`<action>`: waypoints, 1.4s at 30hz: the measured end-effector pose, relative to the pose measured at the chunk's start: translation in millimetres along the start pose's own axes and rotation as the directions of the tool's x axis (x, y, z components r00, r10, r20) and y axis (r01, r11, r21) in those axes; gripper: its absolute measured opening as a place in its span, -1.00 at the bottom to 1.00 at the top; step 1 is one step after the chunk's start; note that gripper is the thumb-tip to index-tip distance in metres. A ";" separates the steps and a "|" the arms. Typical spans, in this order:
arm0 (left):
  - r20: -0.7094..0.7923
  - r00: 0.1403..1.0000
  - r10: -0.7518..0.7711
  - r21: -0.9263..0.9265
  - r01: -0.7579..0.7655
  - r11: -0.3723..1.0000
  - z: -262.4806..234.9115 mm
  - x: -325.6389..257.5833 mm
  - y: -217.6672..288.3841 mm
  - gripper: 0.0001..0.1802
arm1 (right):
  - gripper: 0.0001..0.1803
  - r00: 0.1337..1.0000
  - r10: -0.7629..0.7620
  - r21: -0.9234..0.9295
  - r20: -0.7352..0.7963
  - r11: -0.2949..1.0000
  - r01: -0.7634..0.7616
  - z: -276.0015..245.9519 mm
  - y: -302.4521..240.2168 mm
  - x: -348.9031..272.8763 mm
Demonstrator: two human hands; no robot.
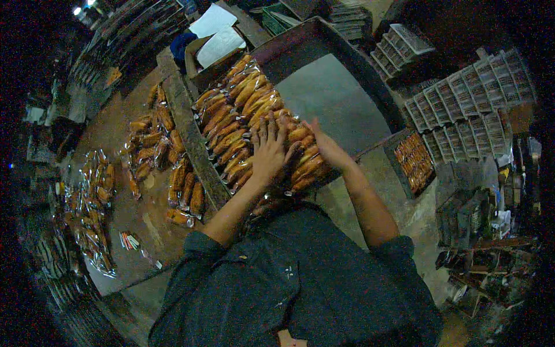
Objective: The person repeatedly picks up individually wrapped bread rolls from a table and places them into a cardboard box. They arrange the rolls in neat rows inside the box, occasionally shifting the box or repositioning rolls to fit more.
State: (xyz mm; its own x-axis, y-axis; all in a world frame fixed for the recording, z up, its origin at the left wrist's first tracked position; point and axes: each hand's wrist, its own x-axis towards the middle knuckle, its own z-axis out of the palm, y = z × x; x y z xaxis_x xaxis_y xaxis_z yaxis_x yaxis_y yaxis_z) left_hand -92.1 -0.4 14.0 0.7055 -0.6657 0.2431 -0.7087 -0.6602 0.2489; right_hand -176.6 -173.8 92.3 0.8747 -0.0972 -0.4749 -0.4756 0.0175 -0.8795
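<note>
Rows of golden-brown, bread-like sticks in clear wrappers [222, 118] lie packed side by side in front of me. My left hand [269, 155] rests flat on top of them, fingers spread, gripping nothing. Against the right-hand edge of the rows stands my right hand [330, 149], its thumb raised and its fingers straightened along the packets. Part of that hand's fingers is hidden by its own palm and blurred. A large dark-rimmed tray [378, 98] with a pale bottom extends beyond the rows.
On the brown table [147, 225] at left lie loose wrapped sticks [153, 141] and a heap of shiny packets [92, 208]. A wooden beam [188, 130] divides table from rows. A filled crate [415, 162] and stacked pale crates [474, 95] stand right. White sheets [219, 43] lie in a box.
</note>
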 end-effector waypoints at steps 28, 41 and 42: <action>-0.223 0.931 -0.288 -0.324 0.208 0.923 -18.0 -96.1 -124.9 -0.18 | -0.60 0.517 -0.752 -0.849 -0.408 0.521 0.087 -103.0 19.9 -54.6; -0.111 0.467 -0.877 0.261 0.865 0.428 28.1 -333.4 -205.2 -0.07 | -0.50 0.258 -0.942 -0.974 -0.215 0.227 0.018 -117.4 76.9 -27.1; -0.151 0.457 -0.876 0.299 0.866 0.401 35.0 -335.6 -202.8 -0.06 | -0.49 0.233 -0.959 -0.984 -0.161 0.175 0.041 -119.5 77.2 -27.3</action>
State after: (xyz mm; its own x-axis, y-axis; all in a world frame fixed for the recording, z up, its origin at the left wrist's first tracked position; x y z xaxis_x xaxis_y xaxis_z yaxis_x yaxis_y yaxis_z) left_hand -185.3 344.7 -150.9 0.9446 0.3265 0.0345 0.3256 -0.9450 0.0303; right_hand -248.4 -288.7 41.1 0.6445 -0.1991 0.7382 -0.1393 -0.9799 -0.1427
